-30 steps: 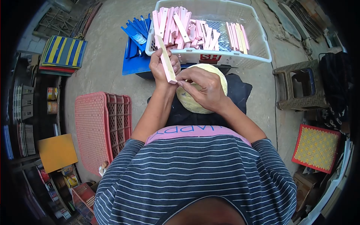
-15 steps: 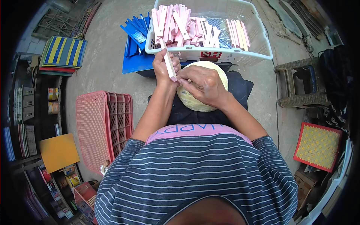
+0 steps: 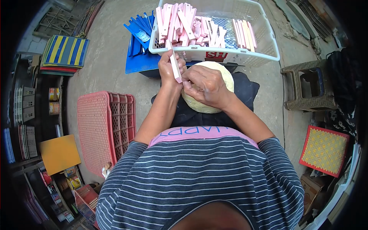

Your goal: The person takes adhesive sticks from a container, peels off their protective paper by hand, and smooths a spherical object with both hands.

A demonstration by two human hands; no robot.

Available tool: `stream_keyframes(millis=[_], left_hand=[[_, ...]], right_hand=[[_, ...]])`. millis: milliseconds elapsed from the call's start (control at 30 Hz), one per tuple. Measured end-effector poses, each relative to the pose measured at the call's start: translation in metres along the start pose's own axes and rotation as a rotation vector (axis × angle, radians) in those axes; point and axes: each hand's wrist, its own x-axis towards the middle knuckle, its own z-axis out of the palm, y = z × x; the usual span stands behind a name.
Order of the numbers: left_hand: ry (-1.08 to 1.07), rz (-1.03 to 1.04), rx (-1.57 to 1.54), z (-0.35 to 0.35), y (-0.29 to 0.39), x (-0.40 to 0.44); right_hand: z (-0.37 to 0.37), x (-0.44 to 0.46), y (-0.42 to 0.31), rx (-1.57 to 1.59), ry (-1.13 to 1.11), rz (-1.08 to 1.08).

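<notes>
My left hand (image 3: pixel 166 72) is wrapped around a pale pink, slim bar (image 3: pixel 175 66), which slants with its near end toward me. At that near end, my right hand (image 3: pixel 209 86) is closed in a pinch, thumb and fingertips together. Whatever sits between those fingertips is too small or hidden to make out. Beneath the right hand, a round pale-yellow object (image 3: pixel 229 76) rests over dark cloth on my lap, partly covered by the hand. Just beyond the left hand, many similar pink bars (image 3: pixel 178 25) lie heaped in a white plastic basket (image 3: pixel 184 50).
Blue plastic pieces (image 3: pixel 138 28) lie left of the basket on a blue surface (image 3: pixel 142 66). A red-pink crate (image 3: pixel 94 130) stands at my left, near shelves of goods. To the right are a woven-pattern stool (image 3: pixel 310 101) and a red-edged yellow panel (image 3: pixel 323 149).
The bar has shifted slightly and stands a little steeper in my left hand. My right fingers have moved a little at its near end, still pinched.
</notes>
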Motion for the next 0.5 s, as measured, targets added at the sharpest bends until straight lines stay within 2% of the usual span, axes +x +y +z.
stream_keyframes(millis=[200,300,400,500], left_hand=[[0.076,-0.014,-0.001,0.010,-0.003,0.000],[0.073,-0.041,0.012,0.007,-0.001,0.001],[0.047,-0.076,0.036,0.003,0.000,0.002],[0.042,-0.072,0.043,0.003,-0.001,0.002]], right_hand=[[0.002,-0.004,0.006,0.196,-0.054,0.230],[0.005,-0.004,0.009,0.243,0.055,0.153],[0.002,-0.004,0.012,0.188,0.013,0.040],[-0.001,-0.002,0.013,0.177,-0.012,0.029]])
